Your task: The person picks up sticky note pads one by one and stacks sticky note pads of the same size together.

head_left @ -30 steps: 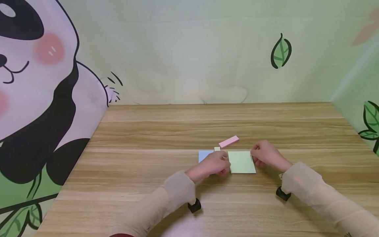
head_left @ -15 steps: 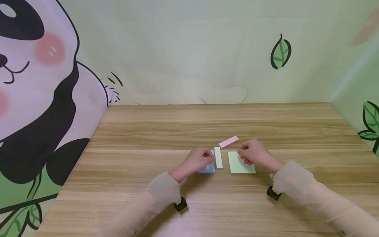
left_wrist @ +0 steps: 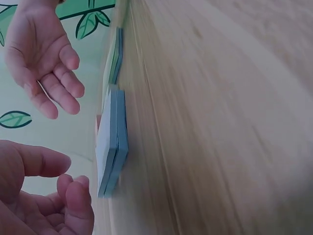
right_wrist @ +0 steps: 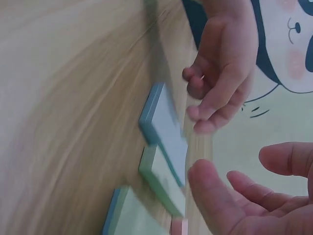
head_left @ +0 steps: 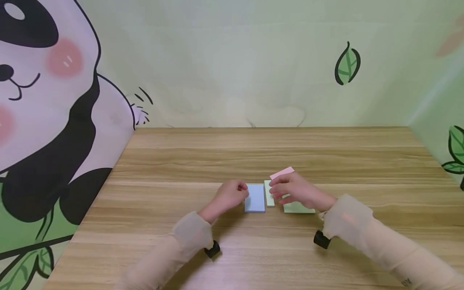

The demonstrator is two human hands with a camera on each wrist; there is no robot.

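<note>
My left hand (head_left: 229,197) hovers at the left edge of a blue sticky note pad (head_left: 255,198), loosely curled and holding nothing. The left wrist view shows a gap between these fingers and the blue pad (left_wrist: 112,142), which has two layers. My right hand (head_left: 299,191), fingers spread, is above a square green sticky note pad (head_left: 299,208) and partly hides it. Its fingertips overlap a narrow green pad (head_left: 269,195) in the head view, but the right wrist view shows them apart from that strip (right_wrist: 164,178). A bluish layer lies under the square green pad (right_wrist: 132,215).
A narrow pink pad (head_left: 282,173) lies slanted behind the green ones, partly covered by my right hand in the head view. All the pads are on a wood-grain table (head_left: 181,161). A printed panda backdrop (head_left: 232,72) rises behind the table.
My left hand has moved left, away from the square green pad and past the narrow one, uncovering the blue pad. My right hand has moved left over the square pad, its fingers now spread.
</note>
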